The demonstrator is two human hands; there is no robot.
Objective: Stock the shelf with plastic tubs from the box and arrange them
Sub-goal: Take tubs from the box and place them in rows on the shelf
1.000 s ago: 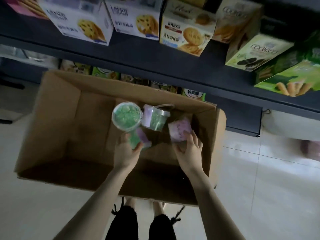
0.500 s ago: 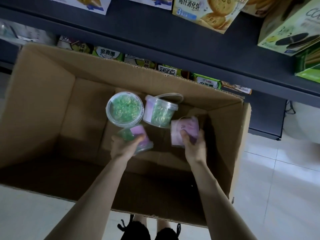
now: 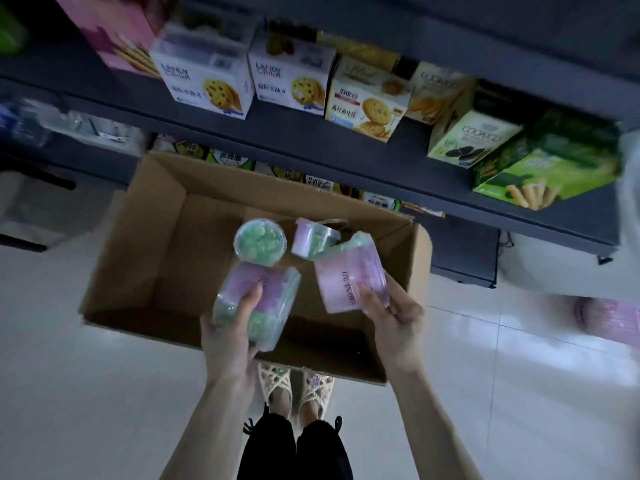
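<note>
An open cardboard box [image 3: 156, 244] stands on the floor below the dark shelf [image 3: 346, 147]. My left hand [image 3: 230, 336] grips a clear plastic tub [image 3: 273, 292] with a pink label and green contents, held tilted above the box's near side. My right hand [image 3: 394, 315] grips a second pink-labelled tub [image 3: 343, 275], also lifted and tilted. Two more tubs remain at the box's bottom: one seen lid-up with green contents [image 3: 260, 241], one with a thin handle [image 3: 313, 237].
Cookie boxes [image 3: 207, 84] line the shelf above, with green boxes [image 3: 550, 168] at the right. Small packets [image 3: 315, 183] sit on the lower shelf behind the box. My sandalled feet [image 3: 298, 389] stand at the box's near edge. A pink item [image 3: 609, 320] lies on the tiled floor, right.
Both hands have lifted their tubs up out of the box towards me. The view has pulled back, showing the shelf above again.
</note>
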